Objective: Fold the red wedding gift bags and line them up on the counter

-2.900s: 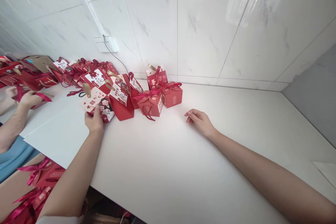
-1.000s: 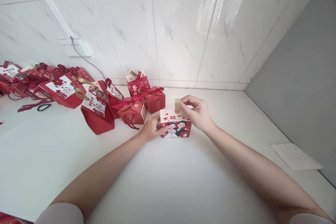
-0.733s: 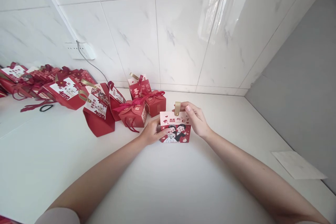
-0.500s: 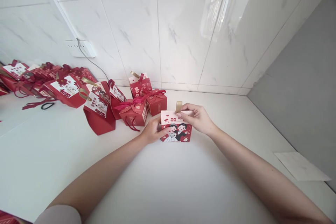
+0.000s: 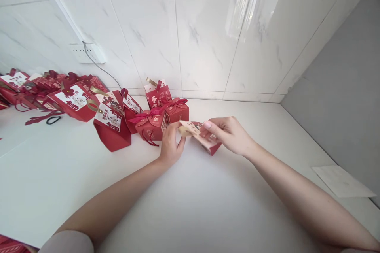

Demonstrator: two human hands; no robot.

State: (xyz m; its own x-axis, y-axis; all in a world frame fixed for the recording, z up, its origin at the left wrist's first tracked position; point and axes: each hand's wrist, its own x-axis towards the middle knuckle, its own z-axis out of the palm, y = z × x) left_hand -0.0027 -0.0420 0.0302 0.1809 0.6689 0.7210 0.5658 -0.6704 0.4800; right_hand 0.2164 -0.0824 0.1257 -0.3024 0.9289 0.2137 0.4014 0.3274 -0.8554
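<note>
A small red and pale pink gift box (image 5: pixel 214 149) is tipped over between my hands, its pink top toward the left. My left hand (image 5: pixel 172 144) is closed at that top end, where a gold ribbon loop (image 5: pixel 184 131) shows by the fingertips. On the other side my right hand (image 5: pixel 233 136) has its fingers curled against the box, the thumb raised along them. Part of the box is smeared by motion, and the right fingers hide some of its printed front.
Red gift boxes with bows (image 5: pixel 152 124) stand just left of my hands. Tagged red boxes (image 5: pixel 112 130) and several more line the tiled wall (image 5: pixel 204 39) farther left. A grey cable (image 5: pixel 102 67) runs from a socket strip (image 5: pixel 87 53). White paper (image 5: pixel 342 182) lies at right.
The box has gone from upright, front facing me, to tipped with its top leftward. My left hand has shifted from its side to the ribbon end; my right hand has left the ribbon.
</note>
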